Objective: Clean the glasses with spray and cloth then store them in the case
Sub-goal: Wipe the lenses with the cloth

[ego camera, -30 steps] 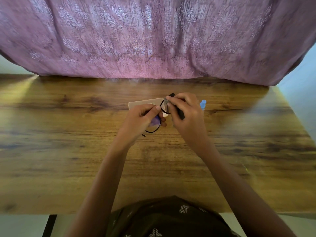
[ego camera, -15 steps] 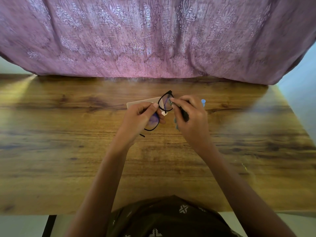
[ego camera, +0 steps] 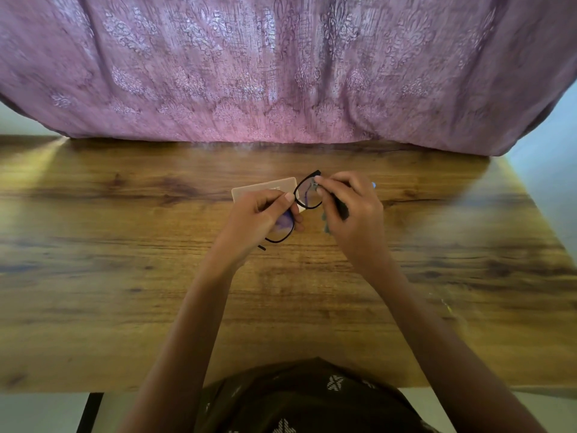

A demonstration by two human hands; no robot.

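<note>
a: big picture first? wooden table (ego camera: 125, 292), pink patterned fabric (ego camera: 281, 73) hanging along its far edge. anything shift there?

b: no, same as a sec ago. the change is in the middle. both hands have tipped the glasses (ego camera: 301, 204) up a bit & the far lens now faces the camera more than it did 1 s back.

a: hands?

b: left hand (ego camera: 259, 220) is closed round the near lens/rim, thumb on top, holding the frame just above the table. right hand (ego camera: 352, 210) is pinched shut on the far lens w/ what looks like the cloth (ego camera: 324, 218), a greyish bit showing under the fingers; a dark temple arm pokes out by that palm.

a: so wiping's under way?

b: i'd say yes, it's the rubbing step, on the far lens. near lens next, prob.

a: case, spray?

b: beige case (ego camera: 262, 189) lies flat on the table just behind the left hand. spray bottle (ego camera: 373, 184): only a blue tip behind the right hand. storing not started.
</note>
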